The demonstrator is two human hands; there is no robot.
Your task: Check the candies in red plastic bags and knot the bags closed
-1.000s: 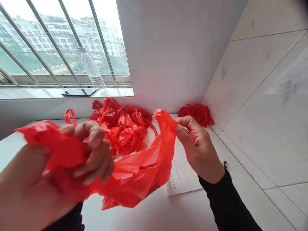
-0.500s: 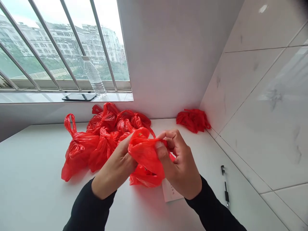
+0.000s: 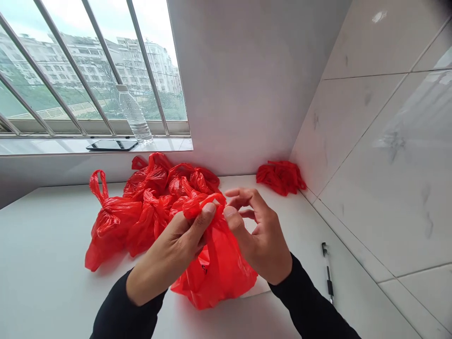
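Note:
A red plastic bag (image 3: 226, 263) hangs in front of me, with something inside that I cannot make out; small dark print shows through its side. My left hand (image 3: 183, 240) pinches the bunched top of this bag between thumb and fingers. Beside the bag's upper right edge is my right hand (image 3: 256, 230), its fingers curved and thumb apart from them, with no plastic visibly gripped. Partly hidden behind the bag and my right hand lies a white paper (image 3: 259, 286) on the table.
Several knotted red bags (image 3: 115, 226) sit at the left and back of the white table (image 3: 42, 263). A crumpled red bundle (image 3: 280, 177) lies in the far corner, and a pen (image 3: 329, 278) at right. The windowsill holds a water bottle (image 3: 134, 115) and a dark flat device (image 3: 112, 145).
The bag has dropped and spread lower between my hands. My left thumb now shows over its gathered top, while my right hand has let go of the plastic and its fingers have parted.

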